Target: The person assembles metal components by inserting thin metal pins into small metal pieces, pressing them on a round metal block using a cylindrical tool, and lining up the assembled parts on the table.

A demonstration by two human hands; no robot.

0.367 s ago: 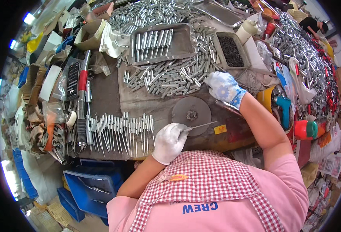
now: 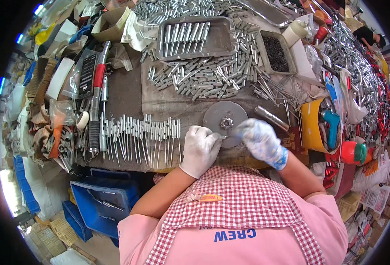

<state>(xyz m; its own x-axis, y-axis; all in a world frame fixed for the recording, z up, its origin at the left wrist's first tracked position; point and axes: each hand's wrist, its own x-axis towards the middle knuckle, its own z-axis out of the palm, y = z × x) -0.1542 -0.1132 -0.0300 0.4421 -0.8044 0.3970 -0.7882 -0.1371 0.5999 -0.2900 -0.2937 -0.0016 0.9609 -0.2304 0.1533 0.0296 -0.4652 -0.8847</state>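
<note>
Piece between the hands: we see only a small metal bit where the left hand (image 2: pixel 200 149) meets the right hand (image 2: pixel 262 141); its shape is too small for us to tell.
Round disc (image 2: pixel 223 115): its near edge is covered by both gloves.
Dark tray (image 2: pixel 275 52) contents: too fine for us to name.
Blue bin (image 2: pixel 98 204): partly hidden under the table's near edge.
Far right pile (image 2: pixel 358 57): bent and blurred toward the rim.
Person's lap: cut off by the lower edge.
</note>
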